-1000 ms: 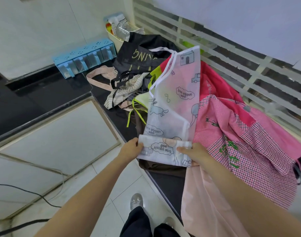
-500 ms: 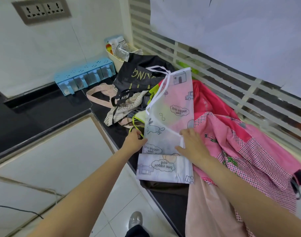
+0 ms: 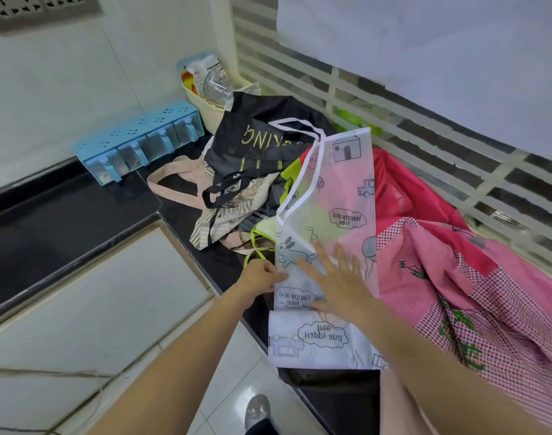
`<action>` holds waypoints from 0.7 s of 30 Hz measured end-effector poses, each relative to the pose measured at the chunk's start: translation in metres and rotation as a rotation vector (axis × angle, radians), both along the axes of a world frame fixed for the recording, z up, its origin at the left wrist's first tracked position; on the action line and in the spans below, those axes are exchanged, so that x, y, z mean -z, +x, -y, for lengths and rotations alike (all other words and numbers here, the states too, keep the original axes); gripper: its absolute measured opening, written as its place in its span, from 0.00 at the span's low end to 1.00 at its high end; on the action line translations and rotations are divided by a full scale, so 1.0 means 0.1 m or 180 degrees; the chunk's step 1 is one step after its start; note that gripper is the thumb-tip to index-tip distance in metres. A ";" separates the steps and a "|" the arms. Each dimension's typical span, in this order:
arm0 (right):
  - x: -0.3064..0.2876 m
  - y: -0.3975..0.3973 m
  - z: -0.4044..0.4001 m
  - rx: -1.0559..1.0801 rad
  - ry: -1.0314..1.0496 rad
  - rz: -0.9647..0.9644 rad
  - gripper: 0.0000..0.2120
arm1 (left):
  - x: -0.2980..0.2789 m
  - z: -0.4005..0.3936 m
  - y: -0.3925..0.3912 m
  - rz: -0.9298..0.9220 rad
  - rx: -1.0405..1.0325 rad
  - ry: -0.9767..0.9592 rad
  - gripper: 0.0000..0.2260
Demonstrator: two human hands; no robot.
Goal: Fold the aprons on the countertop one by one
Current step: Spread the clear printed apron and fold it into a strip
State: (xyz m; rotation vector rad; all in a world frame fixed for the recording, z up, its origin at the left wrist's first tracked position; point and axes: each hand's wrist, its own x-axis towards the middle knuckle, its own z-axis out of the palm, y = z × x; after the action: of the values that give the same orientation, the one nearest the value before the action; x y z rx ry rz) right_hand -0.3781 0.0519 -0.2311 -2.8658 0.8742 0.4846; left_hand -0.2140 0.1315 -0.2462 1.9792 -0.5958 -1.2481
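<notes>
A thin white printed apron (image 3: 334,211) with cartoon drawings lies lengthwise on the black countertop (image 3: 186,211), on top of other aprons. Its near end is folded up into a flap (image 3: 318,340) at the counter's front edge. My right hand (image 3: 337,281) lies flat on the apron just above the flap, fingers spread. My left hand (image 3: 262,273) holds the apron's left edge. A pink checked apron (image 3: 463,296) lies to the right. A black apron (image 3: 262,139) with gold lettering sits behind.
A striped beige apron (image 3: 233,211) and a lime-edged one (image 3: 262,243) are heaped at the left of the pile. A blue spice rack (image 3: 139,142) and a cream tub (image 3: 208,108) stand at the back. A slatted window guard (image 3: 425,120) lines the right.
Both hands left the folded flap at the front edge and moved up the apron. The right hand now lies flat and spread on it; the left is at its left edge.
</notes>
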 end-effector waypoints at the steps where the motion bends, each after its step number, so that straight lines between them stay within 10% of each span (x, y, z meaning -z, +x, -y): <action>1: 0.02 0.02 0.00 0.0022 -0.0033 0.0002 0.44 | 0.02 0.00 0.02 -0.0023 -0.0003 -0.0010 0.15; 8: 0.19 0.01 0.15 -0.0213 -0.0383 0.0054 0.54 | -0.03 0.12 0.19 -0.0509 0.0014 -0.0442 0.02; 21: 0.20 -0.10 0.58 -0.0135 -0.0840 0.0099 0.48 | 0.05 0.32 0.28 -0.0324 -0.0727 -0.0355 0.14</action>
State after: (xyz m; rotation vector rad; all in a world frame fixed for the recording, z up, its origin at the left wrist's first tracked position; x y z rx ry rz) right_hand -0.3881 -0.0059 -0.2515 -3.1255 0.9384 0.3511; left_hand -0.1857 0.0991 -0.2516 1.8226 -0.3690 -1.1419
